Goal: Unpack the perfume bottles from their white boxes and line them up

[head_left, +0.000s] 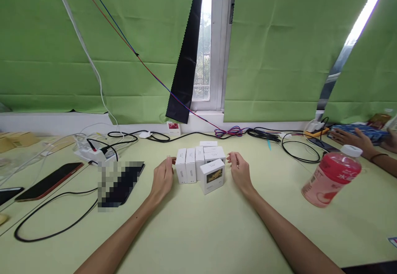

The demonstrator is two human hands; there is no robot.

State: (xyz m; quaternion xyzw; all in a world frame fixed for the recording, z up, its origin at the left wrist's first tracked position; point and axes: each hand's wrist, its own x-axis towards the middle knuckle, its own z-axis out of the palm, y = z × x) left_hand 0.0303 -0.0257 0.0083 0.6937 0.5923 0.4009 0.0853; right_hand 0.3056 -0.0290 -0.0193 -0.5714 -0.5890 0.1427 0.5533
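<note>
Several small white boxes stand upright in a cluster on the pale green table (198, 228). One box with a dark picture on its face (212, 177) stands at the front, turned at an angle. Two narrow-side boxes, one of them the leftmost box (181, 166), stand at the left of the group. My left hand (163, 175) rests at the left side of the cluster, its fingertips close to the leftmost box. On the right, my right hand (241, 171) lies beside the group with fingers slightly curled and apart, holding nothing. Whether my left fingertips touch the box is unclear.
A pink bottle with a white cap (333, 176) stands at right. Phones, including a red-edged one (49, 181), a power strip (94, 152) and looping black cables lie left. Another person's hand (353, 141) is at far right. Cables run along the back wall.
</note>
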